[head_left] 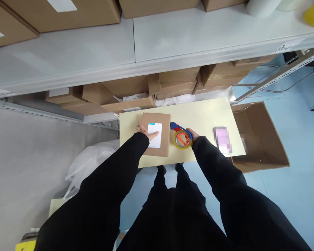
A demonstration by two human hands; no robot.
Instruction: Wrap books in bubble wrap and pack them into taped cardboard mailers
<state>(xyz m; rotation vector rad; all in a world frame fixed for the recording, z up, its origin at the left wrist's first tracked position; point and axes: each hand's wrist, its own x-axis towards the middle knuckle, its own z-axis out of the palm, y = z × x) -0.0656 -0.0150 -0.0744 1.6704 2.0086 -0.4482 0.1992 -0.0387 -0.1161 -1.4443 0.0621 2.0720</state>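
Observation:
A closed cardboard box (pixel 164 150) with a white label (pixel 157 136) on its top lies on the left part of a pale yellow table (pixel 199 113). My left hand (pixel 145 132) rests on the box's left side, fingers spread, the thumb reaching over the label. In my right hand (pixel 193 134) is a blue and red tape dispenser (pixel 181 131) with a roll of yellowish tape. The dispenser's front end is at the right edge of the box; whether tape is stuck there is too small to tell.
A pixelated pink item (pixel 222 137) lies on the table's right part. Past that edge stands a large open carton (pixel 264 139). Behind the table, cardboard boxes (pixel 178 85) fill a lower shelf under a grey shelf board (pixel 172 38). A white plastic bag (pixel 90 157) sits at left.

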